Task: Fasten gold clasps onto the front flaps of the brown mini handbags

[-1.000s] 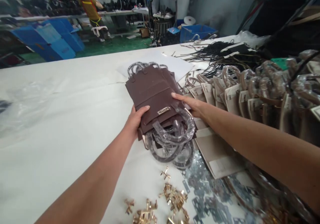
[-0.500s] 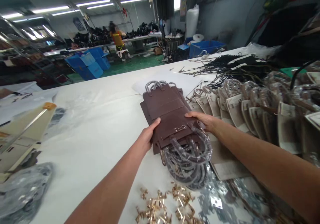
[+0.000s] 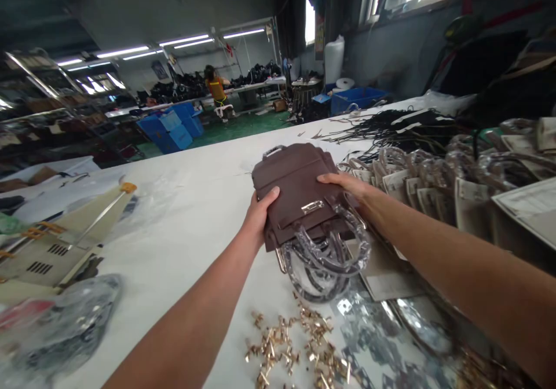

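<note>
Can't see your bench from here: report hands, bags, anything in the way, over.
Left hand and right hand gripping brown bags at opposite sides. Handles in clear wrap. Gold fittings loose on table; pale bags crowding right.

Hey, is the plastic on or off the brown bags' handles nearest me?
On: clear, wrinkled, shiny plastic covers the visible handles of the brown bags, gripped between left hand and right hand.

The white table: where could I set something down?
Widest free patch: the white tabletop between the left forearm and the clear plastic bag. More bare surface shows beyond the brown bags, toward the far edge. Crowded: the right side, with beige bags and dark cords; near the front, gold-coloured metal pieces.
</note>
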A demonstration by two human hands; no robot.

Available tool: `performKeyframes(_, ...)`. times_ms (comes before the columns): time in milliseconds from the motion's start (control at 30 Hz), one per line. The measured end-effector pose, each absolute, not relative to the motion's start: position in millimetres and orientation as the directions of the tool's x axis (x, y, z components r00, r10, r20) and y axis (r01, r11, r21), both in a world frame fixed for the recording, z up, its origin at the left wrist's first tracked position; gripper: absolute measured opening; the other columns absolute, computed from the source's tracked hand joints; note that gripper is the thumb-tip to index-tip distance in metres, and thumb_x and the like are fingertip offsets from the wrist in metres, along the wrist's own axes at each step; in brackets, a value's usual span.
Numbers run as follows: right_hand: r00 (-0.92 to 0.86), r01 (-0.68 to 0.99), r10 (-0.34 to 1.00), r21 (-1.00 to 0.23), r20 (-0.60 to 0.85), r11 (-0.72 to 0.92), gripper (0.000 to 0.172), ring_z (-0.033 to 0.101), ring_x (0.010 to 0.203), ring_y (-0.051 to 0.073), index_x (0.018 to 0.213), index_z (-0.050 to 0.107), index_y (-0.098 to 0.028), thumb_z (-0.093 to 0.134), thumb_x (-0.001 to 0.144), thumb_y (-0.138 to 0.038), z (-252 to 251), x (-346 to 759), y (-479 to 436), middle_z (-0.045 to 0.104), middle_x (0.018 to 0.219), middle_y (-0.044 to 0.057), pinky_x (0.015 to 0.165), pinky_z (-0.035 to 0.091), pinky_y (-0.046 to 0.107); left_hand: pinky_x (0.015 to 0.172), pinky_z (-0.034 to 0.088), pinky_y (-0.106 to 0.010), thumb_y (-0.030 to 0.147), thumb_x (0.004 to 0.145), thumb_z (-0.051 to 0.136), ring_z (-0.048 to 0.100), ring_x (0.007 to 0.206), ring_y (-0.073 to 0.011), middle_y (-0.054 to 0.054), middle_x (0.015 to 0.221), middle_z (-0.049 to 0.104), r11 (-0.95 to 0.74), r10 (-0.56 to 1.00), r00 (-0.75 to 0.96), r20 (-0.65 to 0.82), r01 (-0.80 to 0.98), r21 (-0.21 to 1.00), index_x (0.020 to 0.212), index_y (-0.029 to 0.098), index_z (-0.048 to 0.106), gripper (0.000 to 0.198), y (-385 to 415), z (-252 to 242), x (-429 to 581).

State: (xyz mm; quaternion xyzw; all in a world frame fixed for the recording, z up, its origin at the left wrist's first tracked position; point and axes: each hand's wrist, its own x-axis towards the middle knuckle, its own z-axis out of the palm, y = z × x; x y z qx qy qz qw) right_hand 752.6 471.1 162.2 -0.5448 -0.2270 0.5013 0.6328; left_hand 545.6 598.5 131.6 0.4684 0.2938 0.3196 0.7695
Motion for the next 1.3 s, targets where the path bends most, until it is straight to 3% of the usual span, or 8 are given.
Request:
performKeyframes(267, 0.427, -0.121, 0.88, -0.952, 0.207, 0.282, 0.046, 0.072, 0.079, 0.026, 0.109, 0.069, -0.018, 0.078, 0.064, -0.027, 287.2, 716.0, 400.5, 0.078, 0.097, 0.008, 0.073, 0.062, 0.037, 0.094, 0.06, -0.039, 0.043, 0.072, 0.088, 0.069, 0.112, -0.0284, -0.007, 0.129, 0.069, -0.146, 0.771, 0.509, 0.383, -0.443, 0.884, 0.132, 0.027, 0.057, 0.069, 544.0, 254.8, 517.4)
performKeyframes(433, 0.424, -0.04, 0.825, -0.902, 0.374, 0.43, 0.055, 0.074, 0.084, 0.028, 0.113, 0.067, -0.019, 0.083, 0.063, -0.032, 331.5, 667.0, 313.6, 0.078, 0.1, 0.007, 0.079, 0.061, 0.041, 0.098, 0.058, -0.039, 0.04, 0.072, 0.088, 0.07, 0.111, -0.0254, -0.005, 0.131, 0.069, -0.24, 0.68, 0.489, 0.547, -0.557, 0.795, 0.134, 0.03, 0.055, 0.071, 463.1, 306.9, 473.7)
performKeyframes(600, 0.425, 0.058, 0.775, -0.868, 0.468, 0.493, 0.062, 0.074, 0.084, 0.029, 0.119, 0.065, -0.019, 0.086, 0.063, -0.034, 360.3, 591.2, 199.9, 0.077, 0.102, 0.008, 0.077, 0.062, 0.04, 0.098, 0.059, -0.042, 0.039, 0.071, 0.089, 0.072, 0.108, -0.0258, -0.005, 0.125, 0.072, -0.153, 0.671, 0.517, 0.531, -0.605, 0.782, 0.134, 0.029, 0.055, 0.072, 351.6, 338.4, 401.6)
performKeyframes(833, 0.421, 0.22, 0.672, -0.787, 0.609, 0.576, 0.061, 0.073, 0.094, 0.031, 0.116, 0.067, -0.018, 0.09, 0.063, -0.039, 372.5, 458.3, 32.6, 0.076, 0.106, 0.008, 0.082, 0.061, 0.042, 0.093, 0.062, -0.055, 0.056, 0.076, 0.081, 0.074, 0.101, -0.0378, -0.015, 0.099, 0.079, 0.169, 0.526, 0.831, 0.182, -0.311, 0.935, 0.113, 0.014, 0.071, 0.057, 218.3, 367.2, 274.8)
performKeyframes(1067, 0.511, 0.178, 0.546, -0.702, 0.665, 0.689, 0.072, 0.067, 0.113, 0.035, 0.122, 0.066, -0.022, 0.091, 0.06, -0.051, 328.6, 357.9, -78.1, 0.074, 0.118, 0.009, 0.094, 0.057, 0.047, 0.102, 0.054, -0.056, 0.021, 0.087, 0.074, 0.072, 0.11, -0.0326, -0.007, 0.11, 0.079, -0.071, 0.458, 0.813, 0.36, -0.37, 0.926, 0.135, 0.011, 0.059, 0.051, 103.6, 409.3, 177.3)
performKeyframes(1167, 0.575, 0.049, 0.545, -0.691, 0.61, 0.721, 0.072, 0.068, 0.113, 0.035, 0.123, 0.067, -0.021, 0.092, 0.062, -0.047, 281.6, 314.2, -112.2, 0.076, 0.11, 0.01, 0.099, 0.055, 0.049, 0.1, 0.056, -0.049, 0.001, 0.089, 0.055, 0.068, 0.117, -0.0299, -0.002, 0.112, 0.078, -0.274, 0.393, 0.824, 0.408, -0.318, 0.907, 0.131, 0.013, 0.062, 0.044, 47.2, 434.0, 148.0)
performKeyframes(1233, 0.622, -0.075, 0.581, -0.698, 0.525, 0.712, 0.069, 0.067, 0.114, 0.034, 0.126, 0.066, -0.021, 0.091, 0.066, -0.043, 243.6, 278.5, -132.5, 0.077, 0.106, 0.01, 0.103, 0.052, 0.051, 0.093, 0.058, -0.047, -0.001, 0.088, 0.049, 0.069, 0.115, -0.0296, 0.0, 0.107, 0.078, -0.459, 0.3, 0.882, 0.363, -0.2, 0.866, 0.125, 0.012, 0.067, 0.043, 12.7, 448.7, 136.2)
performKeyframes(1300, 0.619, -0.22, 0.663, -0.717, 0.421, 0.661, 0.064, 0.064, 0.119, 0.034, 0.13, 0.065, -0.021, 0.086, 0.073, -0.041, 205.7, 240.0, -149.6, 0.076, 0.11, 0.011, 0.107, 0.048, 0.052, 0.086, 0.059, -0.049, 0.009, 0.082, 0.067, 0.073, 0.106, -0.0322, -0.001, 0.1, 0.078, -0.664, 0.177, 0.95, 0.257, -0.077, 0.744, 0.118, 0.012, 0.071, 0.036, -17.0, 459.6, 133.6)
